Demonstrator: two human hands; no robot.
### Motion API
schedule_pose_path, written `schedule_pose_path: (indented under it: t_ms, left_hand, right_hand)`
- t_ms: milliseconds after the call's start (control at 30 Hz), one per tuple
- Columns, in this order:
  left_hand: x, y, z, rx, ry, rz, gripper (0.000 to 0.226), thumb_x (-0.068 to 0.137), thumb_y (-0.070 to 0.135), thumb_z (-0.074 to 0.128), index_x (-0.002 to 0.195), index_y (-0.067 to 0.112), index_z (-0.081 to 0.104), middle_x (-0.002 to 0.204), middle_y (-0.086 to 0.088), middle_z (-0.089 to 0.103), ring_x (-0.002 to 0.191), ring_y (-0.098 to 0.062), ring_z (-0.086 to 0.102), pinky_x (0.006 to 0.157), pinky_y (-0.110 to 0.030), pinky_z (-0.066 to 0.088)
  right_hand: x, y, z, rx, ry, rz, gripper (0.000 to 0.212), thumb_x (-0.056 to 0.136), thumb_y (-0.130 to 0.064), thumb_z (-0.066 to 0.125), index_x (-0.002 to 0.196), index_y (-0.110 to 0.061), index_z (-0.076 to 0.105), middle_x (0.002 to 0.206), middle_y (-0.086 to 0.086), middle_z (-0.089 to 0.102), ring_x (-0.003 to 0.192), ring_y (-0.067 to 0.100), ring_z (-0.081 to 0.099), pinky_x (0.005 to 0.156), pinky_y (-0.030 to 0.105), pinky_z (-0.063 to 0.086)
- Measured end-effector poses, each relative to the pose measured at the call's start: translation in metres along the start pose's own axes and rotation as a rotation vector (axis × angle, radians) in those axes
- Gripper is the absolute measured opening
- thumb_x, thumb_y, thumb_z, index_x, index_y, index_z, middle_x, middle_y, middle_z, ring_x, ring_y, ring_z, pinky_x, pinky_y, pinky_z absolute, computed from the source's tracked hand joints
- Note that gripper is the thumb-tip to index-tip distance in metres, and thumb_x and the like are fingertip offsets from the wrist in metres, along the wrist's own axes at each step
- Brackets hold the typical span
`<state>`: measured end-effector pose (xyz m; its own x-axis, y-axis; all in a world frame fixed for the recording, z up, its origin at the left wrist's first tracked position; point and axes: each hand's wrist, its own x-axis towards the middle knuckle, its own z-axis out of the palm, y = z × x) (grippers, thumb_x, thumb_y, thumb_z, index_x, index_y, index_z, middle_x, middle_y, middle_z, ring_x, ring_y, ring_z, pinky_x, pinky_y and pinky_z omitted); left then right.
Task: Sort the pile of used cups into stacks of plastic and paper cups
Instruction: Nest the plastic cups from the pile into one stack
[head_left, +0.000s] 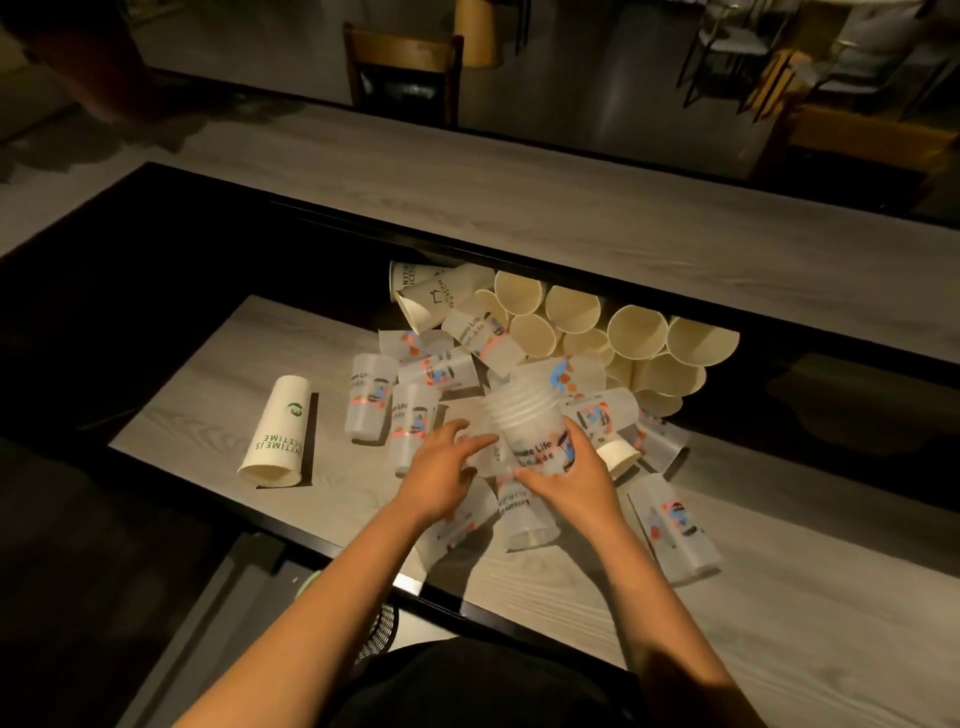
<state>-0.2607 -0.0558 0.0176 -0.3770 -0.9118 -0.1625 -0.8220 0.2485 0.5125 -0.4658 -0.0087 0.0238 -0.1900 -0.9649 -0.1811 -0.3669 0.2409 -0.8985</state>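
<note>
A pile of cups lies on the pale wooden table (218, 374). Frosted plastic cups (410, 410) with colourful prints are scattered across the middle and right. Cream paper cups (636, 332) lie on their sides at the back, mouths facing me. My right hand (566, 475) grips a stack of nested plastic cups (530, 415), held upright above the pile. My left hand (441, 467) has its fingers spread and touches a clear plastic cup (480, 449) just left of the stack. A white paper cup stack (280, 431) with green print lies alone at the left.
A raised wooden counter ledge (571, 208) runs behind the pile with a dark gap under it. A wooden chair (402, 73) stands beyond. The table's dark front edge (311, 540) is near my arms. One plastic cup (675, 525) lies at the right.
</note>
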Motion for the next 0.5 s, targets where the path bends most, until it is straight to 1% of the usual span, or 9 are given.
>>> schedule_pose_path:
  t_ms: [33,100,167,233,300,367,433,500]
  left_hand:
    - [0.004,0.000,0.002,0.058,-0.019,0.019,0.059,0.095,0.014,0.064,0.147,0.035,0.049,0.159,-0.010,0.032,0.146,-0.031,0.028,0.118,-0.044,0.029]
    - [0.012,0.001,0.005,0.142,-0.050,0.039,0.051,0.097,0.018,0.062,0.144,0.033,0.051,0.161,-0.011,0.029,0.148,-0.033,0.026,0.118,-0.046,0.028]
    - [0.020,-0.001,0.007,0.201,-0.048,0.074,0.036,0.099,0.021,0.060,0.134,0.028,0.058,0.161,-0.013,0.030,0.147,-0.034,0.028,0.117,-0.047,0.030]
    - [0.024,-0.005,0.006,0.228,-0.028,0.089,0.023,0.097,0.023,0.062,0.121,0.023,0.063,0.159,-0.015,0.034,0.146,-0.033,0.030,0.115,-0.047,0.032]
    - [0.027,-0.006,0.001,0.191,0.018,0.099,0.018,0.093,0.023,0.067,0.110,0.019,0.065,0.154,-0.015,0.040,0.141,-0.035,0.037,0.111,-0.046,0.036]
    - [0.028,-0.008,-0.006,0.096,0.103,0.108,0.013,0.090,0.018,0.070,0.102,0.015,0.067,0.142,-0.014,0.052,0.129,-0.037,0.049,0.103,-0.044,0.043]
    - [0.027,-0.012,-0.013,-0.041,0.189,0.080,0.009,0.091,0.018,0.071,0.098,0.012,0.067,0.130,-0.010,0.059,0.119,-0.032,0.054,0.098,-0.041,0.046]
    - [0.024,-0.018,-0.019,-0.149,0.261,-0.011,0.011,0.095,0.025,0.068,0.097,0.014,0.066,0.125,-0.007,0.061,0.114,-0.025,0.055,0.095,-0.039,0.047]
  right_hand:
    - [0.000,0.000,-0.001,0.003,0.001,0.004,0.087,0.061,-0.047,0.089,0.137,-0.044,0.048,0.120,-0.029,0.061,0.112,-0.008,0.057,0.086,0.015,0.045]
    - [0.000,-0.001,-0.006,0.010,0.007,0.006,0.081,0.060,-0.047,0.089,0.130,-0.049,0.048,0.115,-0.036,0.061,0.107,-0.018,0.055,0.079,0.005,0.044]
    - [0.000,-0.002,-0.012,0.025,0.005,0.004,0.082,0.061,-0.045,0.090,0.129,-0.053,0.046,0.112,-0.042,0.060,0.103,-0.025,0.053,0.075,-0.001,0.043]
    - [0.000,-0.003,-0.013,0.041,-0.007,0.010,0.084,0.061,-0.042,0.091,0.131,-0.052,0.044,0.110,-0.043,0.060,0.102,-0.026,0.053,0.074,-0.002,0.042]
    - [-0.001,-0.003,-0.015,0.050,-0.006,0.014,0.083,0.061,-0.042,0.090,0.128,-0.055,0.043,0.108,-0.051,0.056,0.100,-0.029,0.052,0.074,-0.004,0.041]
    - [-0.001,-0.004,-0.015,0.049,-0.012,0.022,0.078,0.062,-0.041,0.090,0.122,-0.060,0.044,0.107,-0.057,0.051,0.100,-0.030,0.051,0.073,-0.006,0.039]
    - [-0.001,-0.004,-0.013,0.049,-0.016,0.023,0.078,0.065,-0.035,0.091,0.117,-0.066,0.042,0.107,-0.059,0.050,0.100,-0.031,0.050,0.072,-0.006,0.039]
    - [-0.001,-0.006,-0.011,0.042,-0.017,0.024,0.078,0.066,-0.035,0.091,0.115,-0.071,0.042,0.109,-0.056,0.052,0.102,-0.030,0.051,0.074,-0.005,0.040]
